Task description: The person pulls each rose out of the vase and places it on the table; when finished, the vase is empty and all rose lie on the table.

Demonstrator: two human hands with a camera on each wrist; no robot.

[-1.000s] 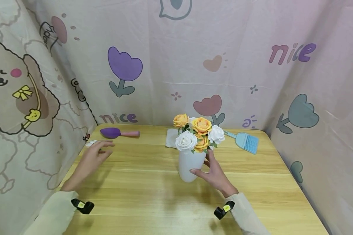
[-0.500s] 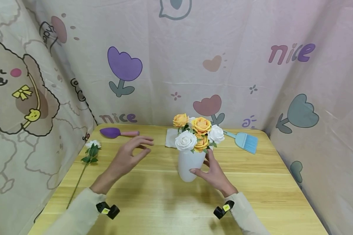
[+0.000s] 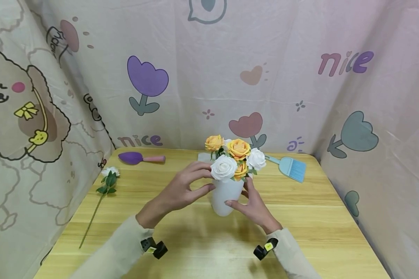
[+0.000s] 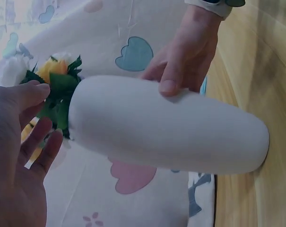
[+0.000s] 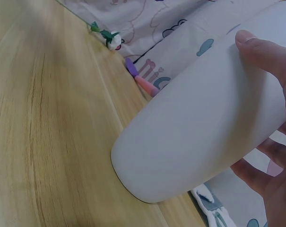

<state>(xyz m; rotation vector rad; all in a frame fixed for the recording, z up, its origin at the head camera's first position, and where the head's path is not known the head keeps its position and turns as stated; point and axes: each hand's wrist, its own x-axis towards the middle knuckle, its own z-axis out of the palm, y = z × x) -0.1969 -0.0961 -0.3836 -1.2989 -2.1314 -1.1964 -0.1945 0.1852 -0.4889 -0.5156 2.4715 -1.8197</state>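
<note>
A white vase (image 3: 223, 195) stands upright on the wooden table, bearing several yellow and white roses. My right hand (image 3: 256, 209) grips it from the right side, thumb on the near face. Just above the rim, at the left of the bouquet, my left hand (image 3: 185, 186) reaches to the front white rose (image 3: 224, 167). In the left wrist view, the thumb and fingers of that hand (image 4: 24, 127) are spread to either side of the green leaves (image 4: 60, 97), fingertips right at them. Part of the bouquet is hidden behind the left hand there.
At the table's left lies a single white rose (image 3: 109, 172) on a long green stem. A purple trowel with a pink handle (image 3: 142, 158) rests at the back left. Behind the vase are a white cloth (image 3: 204, 157) and a blue brush (image 3: 293, 168). Printed curtains border the table.
My left hand has swept right from beside the loose white rose to the bouquet. The front white rose has shifted slightly right. My right hand has stayed on the vase.
</note>
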